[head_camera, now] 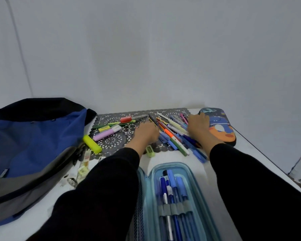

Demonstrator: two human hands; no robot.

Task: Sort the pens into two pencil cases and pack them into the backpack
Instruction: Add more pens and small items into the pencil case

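Both hands reached far, palms down, into the heap of coloured pens [174,136]. I could not tell the left hand's [147,133] grip, while the right hand [199,126] lay flat and loose beside the dinosaur-print pencil case [222,126]. The open light-blue pencil case [151,188] lay near, between the sleeves, the blue fabric backpack [33,136] stood left, and the white table [172,158] ended close on the right.

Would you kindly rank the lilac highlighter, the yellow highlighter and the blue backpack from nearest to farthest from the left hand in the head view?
1. Lilac highlighter, just left of the left hand.
2. Yellow highlighter, farther left, nearer the person.
3. Blue backpack, far left.
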